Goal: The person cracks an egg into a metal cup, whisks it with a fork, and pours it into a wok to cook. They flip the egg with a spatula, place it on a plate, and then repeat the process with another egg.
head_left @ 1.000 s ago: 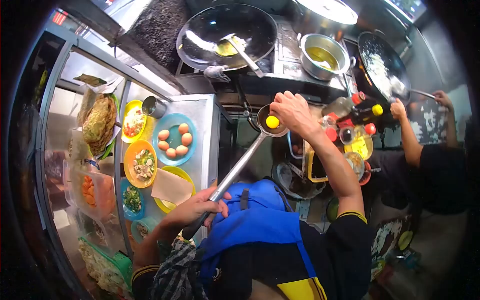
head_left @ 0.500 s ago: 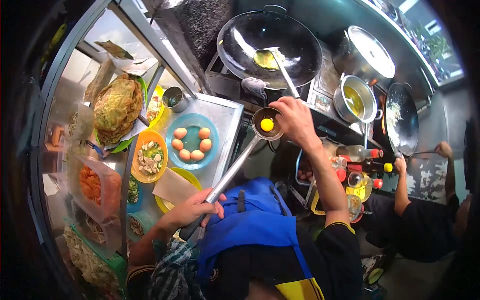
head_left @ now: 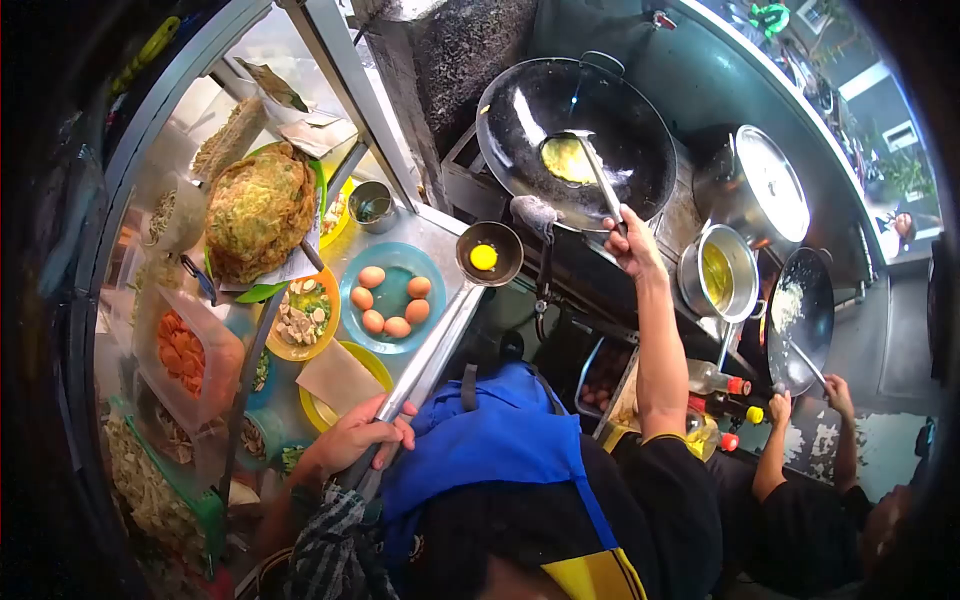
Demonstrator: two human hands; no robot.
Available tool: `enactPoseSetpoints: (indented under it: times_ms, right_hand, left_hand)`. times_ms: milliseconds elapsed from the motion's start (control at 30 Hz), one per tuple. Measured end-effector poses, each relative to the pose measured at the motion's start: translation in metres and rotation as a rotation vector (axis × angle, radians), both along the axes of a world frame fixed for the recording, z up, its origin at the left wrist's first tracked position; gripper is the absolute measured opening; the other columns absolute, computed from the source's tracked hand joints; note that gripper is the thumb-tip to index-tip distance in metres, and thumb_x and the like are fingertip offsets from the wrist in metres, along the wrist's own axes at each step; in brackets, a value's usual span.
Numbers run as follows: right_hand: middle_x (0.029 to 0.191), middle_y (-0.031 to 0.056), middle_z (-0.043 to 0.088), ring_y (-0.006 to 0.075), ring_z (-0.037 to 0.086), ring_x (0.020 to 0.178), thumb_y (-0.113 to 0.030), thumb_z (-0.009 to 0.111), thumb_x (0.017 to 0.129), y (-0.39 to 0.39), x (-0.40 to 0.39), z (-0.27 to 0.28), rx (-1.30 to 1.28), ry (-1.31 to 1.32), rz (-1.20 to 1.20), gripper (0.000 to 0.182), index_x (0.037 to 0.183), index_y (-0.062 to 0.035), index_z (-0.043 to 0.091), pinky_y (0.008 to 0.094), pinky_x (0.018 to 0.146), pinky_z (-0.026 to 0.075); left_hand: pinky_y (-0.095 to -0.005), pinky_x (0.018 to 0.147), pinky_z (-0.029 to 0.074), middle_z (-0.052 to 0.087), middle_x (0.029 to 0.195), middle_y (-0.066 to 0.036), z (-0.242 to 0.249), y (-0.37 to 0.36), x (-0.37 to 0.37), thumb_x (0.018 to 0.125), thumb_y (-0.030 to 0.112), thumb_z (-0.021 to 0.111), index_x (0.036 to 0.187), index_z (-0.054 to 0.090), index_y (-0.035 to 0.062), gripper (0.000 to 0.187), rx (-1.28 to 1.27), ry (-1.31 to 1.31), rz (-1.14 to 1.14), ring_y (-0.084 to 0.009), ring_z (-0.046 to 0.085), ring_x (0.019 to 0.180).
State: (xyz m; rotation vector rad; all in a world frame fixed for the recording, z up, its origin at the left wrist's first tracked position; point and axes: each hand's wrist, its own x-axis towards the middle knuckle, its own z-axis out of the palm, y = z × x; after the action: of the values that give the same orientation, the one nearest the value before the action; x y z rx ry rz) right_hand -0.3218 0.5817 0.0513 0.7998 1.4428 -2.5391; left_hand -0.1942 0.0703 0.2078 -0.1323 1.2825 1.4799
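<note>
Left hand (head_left: 370, 438): nearest the body, left of and well apart from the wok (head_left: 632, 120); its grip was closed round the handle of the ladle (head_left: 508, 248).
Plate (head_left: 398, 285): blue, left of the wok and apart from it; it bore six whole eggs (head_left: 397, 327).
Ladle: bowl near the wok's near left side, not over it; held up by the left hand alone.
Yolk (head_left: 483, 257): one, out of its shell, in the ladle's bowl; it looked whole and raw, and none of it had a place in the wok.
Right hand (head_left: 636, 248): by the wok's near right rim, off the ladle; its grip was narrow, round the spatula's handle end, so each hand had its own tool.
Spatula (head_left: 598, 175): handle across the wok's rim, blade inside at the cooked egg.
Cooked egg (head_left: 568, 162): yellow, flat, on the wok's floor.
Saucepan (head_left: 741, 285): right of the wok, with yellow liquid.
Far pan (head_left: 818, 320): farther right of the wok, with white food; a co-worker's hands (head_left: 838, 396) were beside it, one on a long utensil.
</note>
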Motion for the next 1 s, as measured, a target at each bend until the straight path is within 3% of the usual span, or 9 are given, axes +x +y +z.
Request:
enactPoseSetpoints:
  times_ms: [133, 233, 300, 367, 567, 667, 833, 967, 1000]
  right_hand:
    - [0.075, -0.003, 0.055, 0.002, 0.043, 0.05, -0.026, 0.054, 0.1, 0.022, -0.008, 0.068, 0.571, -0.004, 0.171, 0.028, 0.123, -0.0106, 0.058, 0.0158, 0.045, 0.036]
    - [0.104, 0.0139, 0.071, 0.0277, 0.07, 0.086, -0.025, 0.062, 0.091, 0.073, -0.014, 0.1, 1.564, 0.006, 0.523, 0.039, 0.126, -0.0082, 0.061, 0.0369, 0.078, 0.056]
    - [0.12, 0.0153, 0.067, 0.0339, 0.064, 0.11, -0.024, 0.064, 0.085, 0.081, -0.019, 0.139, 1.795, 0.014, 0.666, 0.041, 0.123, -0.0096, 0.063, 0.042, 0.099, 0.049]
    - [0.114, 0.0139, 0.069, 0.0335, 0.066, 0.106, -0.018, 0.063, 0.081, 0.072, -0.025, 0.18, 1.908, -0.019, 0.846, 0.036, 0.116, -0.0117, 0.068, 0.0429, 0.095, 0.051]
    - [0.108, 0.0098, 0.071, 0.0303, 0.068, 0.099, -0.011, 0.068, 0.074, 0.04, -0.058, 0.227, 2.003, -0.127, 1.23, 0.036, 0.109, -0.0142, 0.071, 0.0394, 0.089, 0.055]
    - [0.104, 0.0103, 0.072, 0.0307, 0.069, 0.097, -0.015, 0.069, 0.075, 0.034, -0.056, 0.195, 1.964, -0.075, 1.193, 0.036, 0.111, -0.0148, 0.069, 0.0401, 0.087, 0.055]
    - [0.091, 0.0257, 0.066, 0.0473, 0.065, 0.09, -0.015, 0.058, 0.087, 0.02, -0.012, 0.057, 1.918, 0.237, 0.484, 0.023, 0.109, -0.0108, 0.06, 0.0552, 0.077, 0.053]
    - [0.096, 0.0213, 0.068, 0.0355, 0.067, 0.085, -0.02, 0.065, 0.09, 0.035, 0.009, 0.004, 1.507, 0.356, 0.132, 0.043, 0.13, -0.0089, 0.056, 0.0453, 0.081, 0.051]
    - [0.089, 0.0143, 0.066, 0.0241, 0.061, 0.071, -0.021, 0.065, 0.092, 0.05, 0.015, -0.015, 1.345, 0.312, 0.108, 0.041, 0.13, -0.0091, 0.057, 0.0363, 0.067, 0.047]
  left_hand:
    - [-0.0242, 0.055, 0.045, 0.066, 0.092, -0.012, -0.001, 0.006, -0.004, 0.09, 0.006, 0.052, 0.126, 0.044, -0.0022, 0.038, 0.006, 0.029, 0.063, -0.0128, 0.054, 0.053]
    - [-0.0233, 0.055, 0.045, 0.066, 0.092, -0.013, -0.01, 0.007, -0.006, 0.09, 0.006, 0.051, 0.126, 0.044, -0.0025, 0.037, 0.016, 0.06, 0.095, -0.0125, 0.053, 0.053]
    - [-0.0225, 0.055, 0.045, 0.066, 0.092, -0.013, -0.014, 0.008, -0.009, 0.09, 0.006, 0.051, 0.125, 0.044, -0.0028, 0.037, 0.007, 0.074, 0.121, -0.0118, 0.053, 0.053]
    - [-0.0224, 0.055, 0.044, 0.066, 0.091, -0.013, -0.011, 0.01, -0.012, 0.089, 0.006, 0.051, 0.125, 0.044, -0.003, 0.037, 0.002, 0.06, 0.134, -0.0117, 0.053, 0.052]
    - [-0.0219, 0.054, 0.044, 0.066, 0.091, -0.013, -0.013, 0.014, -0.018, 0.089, 0.006, 0.05, 0.124, 0.044, -0.0039, 0.037, -0.002, 0.073, 0.151, -0.0109, 0.052, 0.052]
    - [-0.0214, 0.055, 0.044, 0.066, 0.091, -0.013, -0.017, 0.012, -0.018, 0.089, 0.005, 0.048, 0.124, 0.045, -0.0043, 0.036, 0.009, 0.081, 0.15, -0.0106, 0.052, 0.053]
    - [-0.0212, 0.055, 0.044, 0.066, 0.092, -0.013, -0.027, 0.009, -0.015, 0.089, 0.005, 0.048, 0.124, 0.045, -0.0038, 0.036, 0.07, 0.109, 0.18, -0.0112, 0.053, 0.053]
    - [-0.0216, 0.054, 0.044, 0.066, 0.092, -0.014, -0.023, 0.011, -0.018, 0.089, 0.005, 0.048, 0.124, 0.045, -0.004, 0.036, 0.069, 0.118, 0.171, -0.0121, 0.053, 0.053]
    - [-0.0219, 0.053, 0.044, 0.066, 0.092, -0.014, -0.019, 0.012, -0.02, 0.089, 0.005, 0.048, 0.124, 0.045, -0.0042, 0.036, 0.042, 0.106, 0.169, -0.0121, 0.053, 0.053]
